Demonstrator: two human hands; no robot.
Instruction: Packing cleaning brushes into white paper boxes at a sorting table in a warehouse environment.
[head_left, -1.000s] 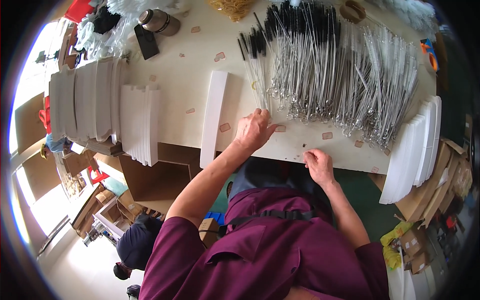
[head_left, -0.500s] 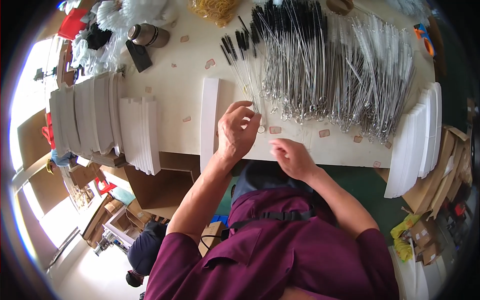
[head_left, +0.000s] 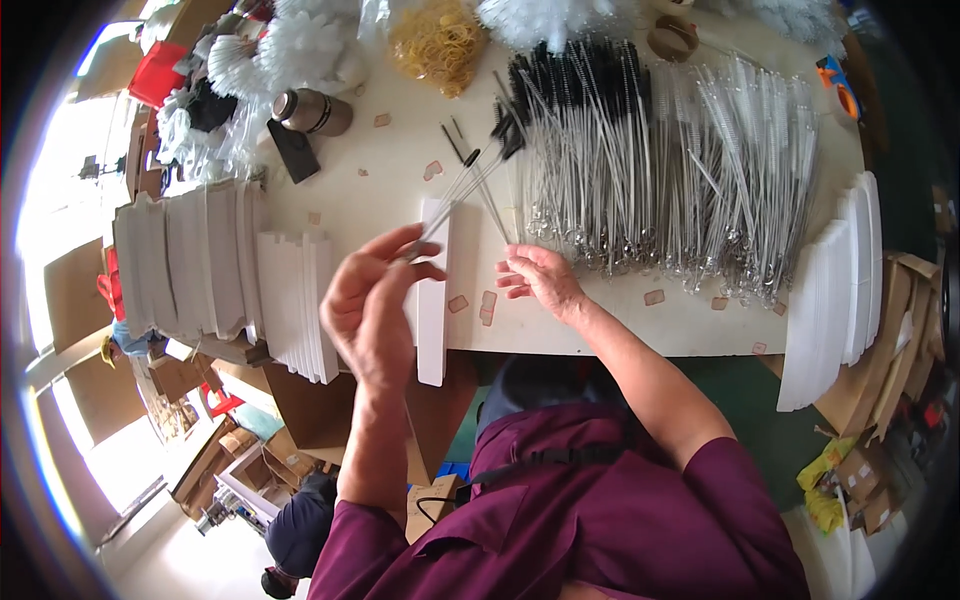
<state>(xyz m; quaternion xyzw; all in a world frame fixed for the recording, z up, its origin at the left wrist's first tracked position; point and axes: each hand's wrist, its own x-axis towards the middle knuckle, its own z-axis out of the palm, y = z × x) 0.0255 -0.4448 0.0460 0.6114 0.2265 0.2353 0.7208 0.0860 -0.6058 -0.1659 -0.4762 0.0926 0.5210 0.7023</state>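
While thin brushes (head_left: 456, 192) slanted out beyond the left hand (head_left: 372, 295), its fingers pinching them, a loose grip could've dropped one; right hand (head_left: 545, 281) fingers half spread at another stem (head_left: 492, 207), contact unclear; brush pile (head_left: 598, 150) beyond risked snagging.

the brushes (head_left: 590, 170) have shiny metal stems and matt black bristles (head_left: 575, 85) or translucent, plastic-looking ones. the strips (head_left: 300, 305) are smooth matt white card; the flask (head_left: 320, 114), satin metal; the bands (head_left: 437, 45), rubbery. the table (head_left: 385, 160) looks smooth, the shirt (head_left: 650, 530) matt cloth, the cartons (head_left: 862, 472) dull cardboard.
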